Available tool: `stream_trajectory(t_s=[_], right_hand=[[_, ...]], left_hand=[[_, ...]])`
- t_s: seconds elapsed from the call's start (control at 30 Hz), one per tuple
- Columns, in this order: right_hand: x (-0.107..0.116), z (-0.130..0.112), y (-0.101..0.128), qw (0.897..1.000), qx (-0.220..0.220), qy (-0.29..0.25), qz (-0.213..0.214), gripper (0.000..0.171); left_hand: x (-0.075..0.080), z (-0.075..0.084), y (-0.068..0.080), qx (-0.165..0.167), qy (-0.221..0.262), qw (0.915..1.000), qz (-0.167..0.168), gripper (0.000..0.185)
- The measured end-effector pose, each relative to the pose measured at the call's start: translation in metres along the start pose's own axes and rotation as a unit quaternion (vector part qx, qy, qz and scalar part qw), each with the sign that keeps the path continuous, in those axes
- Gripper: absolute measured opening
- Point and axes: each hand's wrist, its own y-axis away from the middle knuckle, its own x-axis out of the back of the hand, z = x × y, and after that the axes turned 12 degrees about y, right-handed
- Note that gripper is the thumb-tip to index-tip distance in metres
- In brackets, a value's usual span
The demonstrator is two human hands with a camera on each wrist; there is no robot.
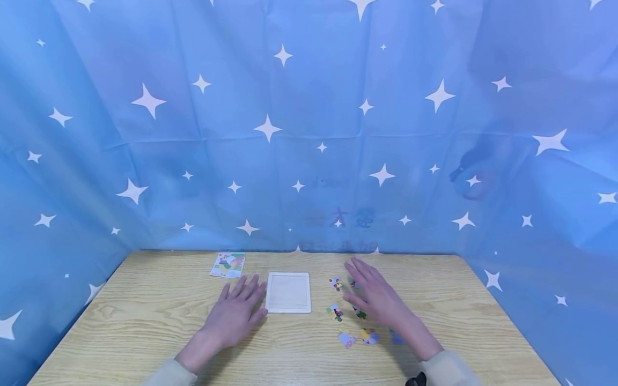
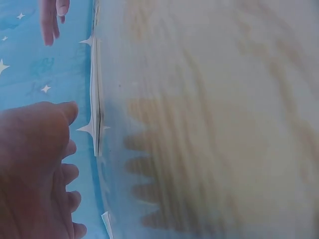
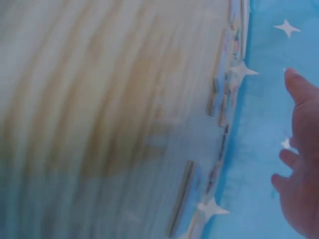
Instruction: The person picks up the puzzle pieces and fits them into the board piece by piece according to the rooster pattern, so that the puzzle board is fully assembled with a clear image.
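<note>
A white square puzzle tray (image 1: 288, 292) lies flat in the middle of the wooden table (image 1: 145, 316). My left hand (image 1: 236, 311) hovers just left of it, palm down, fingers straight and spread, holding nothing. My right hand (image 1: 374, 295) is stretched flat over several loose colourful puzzle pieces (image 1: 336, 311) right of the tray, covering some of them. More pieces (image 1: 369, 336) lie near that wrist. In the left wrist view the left hand (image 2: 35, 169) shows above the table with the tray's edge (image 2: 96, 94) seen side-on. The right wrist view shows my right hand's fingers (image 3: 299, 164) and piece edges (image 3: 219, 94).
A small printed picture card (image 1: 228, 265) lies at the back left of the table. A blue star-patterned cloth (image 1: 309, 123) walls in the table on three sides. Bare wood stretches along the front edge and far left.
</note>
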Motion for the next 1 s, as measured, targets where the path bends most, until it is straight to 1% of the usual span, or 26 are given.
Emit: stream_trajectory(t_s=[0.13,0.2,0.27,0.43,0.5,0.63,0.73,0.87,0.93,1.0], right_hand=[[-0.005,0.0,-0.003,0.999,-0.01,-0.05,-0.013,0.073],[-0.006,0.0,-0.004,0.998,-0.009,-0.062,-0.016,0.07],[-0.008,0.001,-0.006,0.997,-0.006,-0.069,-0.02,0.066],[-0.013,0.005,-0.011,0.995,-0.004,-0.084,-0.046,0.059],[-0.015,0.007,-0.014,0.994,-0.012,-0.091,-0.062,0.058],[-0.019,0.01,-0.022,0.99,-0.027,-0.11,-0.084,0.057],[-0.022,0.013,-0.027,0.988,-0.026,-0.127,-0.088,0.056],[-0.026,0.017,-0.031,0.984,-0.024,-0.151,-0.087,0.054],[-0.028,0.019,-0.033,0.983,-0.026,-0.159,-0.088,0.053],[-0.031,0.02,-0.034,0.982,-0.028,-0.165,-0.09,0.051]], left_hand=[[-0.002,0.001,0.001,0.006,0.027,0.9994,-0.02,0.059],[-0.001,0.003,0.0,0.018,0.037,0.9986,-0.035,0.058],[-0.002,0.004,0.0,0.022,0.039,0.9982,-0.041,0.058],[-0.005,0.002,-0.003,0.023,0.053,0.9977,-0.036,0.055],[-0.008,0.001,-0.003,0.021,0.057,0.9976,-0.032,0.054],[-0.01,-0.003,-0.005,0.033,0.062,0.997,-0.031,0.053],[-0.012,-0.006,-0.006,0.043,0.059,0.9968,-0.033,0.052],[-0.016,-0.01,-0.007,0.042,0.057,0.997,-0.029,0.052],[-0.017,-0.012,-0.008,0.038,0.064,0.9969,-0.026,0.052],[-0.018,-0.014,-0.009,0.036,0.063,0.9969,-0.029,0.052]])
